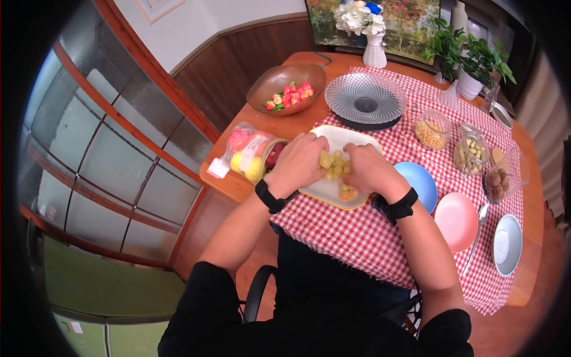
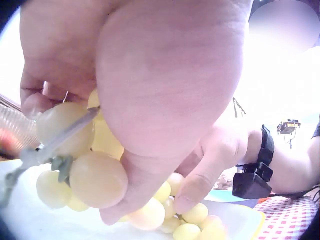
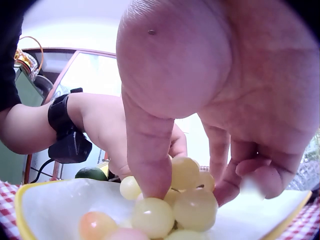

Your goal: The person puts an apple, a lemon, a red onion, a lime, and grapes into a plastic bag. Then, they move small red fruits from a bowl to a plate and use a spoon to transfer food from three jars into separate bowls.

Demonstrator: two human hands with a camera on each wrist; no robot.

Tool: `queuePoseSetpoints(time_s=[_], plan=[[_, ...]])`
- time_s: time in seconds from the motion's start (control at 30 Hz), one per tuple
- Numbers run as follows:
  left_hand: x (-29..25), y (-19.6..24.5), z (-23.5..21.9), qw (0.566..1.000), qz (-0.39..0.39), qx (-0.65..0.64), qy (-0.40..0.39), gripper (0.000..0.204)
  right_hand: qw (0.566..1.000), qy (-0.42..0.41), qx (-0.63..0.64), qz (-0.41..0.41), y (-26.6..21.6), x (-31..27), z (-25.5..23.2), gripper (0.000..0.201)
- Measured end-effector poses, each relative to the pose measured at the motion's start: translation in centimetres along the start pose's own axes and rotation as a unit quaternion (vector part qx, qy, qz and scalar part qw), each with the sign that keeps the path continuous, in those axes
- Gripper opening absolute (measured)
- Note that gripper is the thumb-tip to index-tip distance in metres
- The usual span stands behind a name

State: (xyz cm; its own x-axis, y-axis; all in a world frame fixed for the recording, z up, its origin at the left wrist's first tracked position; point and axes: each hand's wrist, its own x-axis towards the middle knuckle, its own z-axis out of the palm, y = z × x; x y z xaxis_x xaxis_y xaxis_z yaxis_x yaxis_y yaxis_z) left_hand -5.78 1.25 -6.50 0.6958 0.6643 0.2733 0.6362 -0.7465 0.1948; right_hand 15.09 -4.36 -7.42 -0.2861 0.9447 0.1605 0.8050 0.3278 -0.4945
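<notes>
Pale yellow-green grapes [image 1: 335,167] lie in a white dish with a yellow rim [image 1: 321,189], some tinged orange. The left hand [image 1: 301,160] grips the bunch from its left side; in the left wrist view its thumb and fingers curl round grapes [image 2: 98,179] beside a green stem [image 2: 62,140]. From the other side the right hand [image 1: 372,169] pinches grapes [image 3: 195,209] between thumb and fingers, as the right wrist view shows. Both hands are over the dish and close together. Their palms hide part of the bunch in the wrist views.
Left of the dish lies a bag of fruit [image 1: 247,156], with a brown bowl of small red fruit [image 1: 285,74] behind. A glass plate [image 1: 364,83] stands behind the dish. To the right are a blue plate [image 1: 418,178], a pink plate [image 1: 456,221], a knife [image 1: 476,241] and several jars.
</notes>
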Motion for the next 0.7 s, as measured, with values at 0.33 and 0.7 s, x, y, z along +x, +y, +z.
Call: queuePoseSetpoints(time_s=[0.33, 0.7], plan=[[-1.2, 0.6, -0.2, 0.993, -0.09, -0.069, 0.015, 0.046, 0.998, 0.059, 0.014, 0.035, -0.1, 0.6, 0.1, 0.022], [-2.4, 1.5, -2.2, 0.994, -0.022, -0.071, -0.083, 0.046, 0.999, -0.017, -0.029, 0.02, -0.4, 0.0, -0.2, 0.029]])
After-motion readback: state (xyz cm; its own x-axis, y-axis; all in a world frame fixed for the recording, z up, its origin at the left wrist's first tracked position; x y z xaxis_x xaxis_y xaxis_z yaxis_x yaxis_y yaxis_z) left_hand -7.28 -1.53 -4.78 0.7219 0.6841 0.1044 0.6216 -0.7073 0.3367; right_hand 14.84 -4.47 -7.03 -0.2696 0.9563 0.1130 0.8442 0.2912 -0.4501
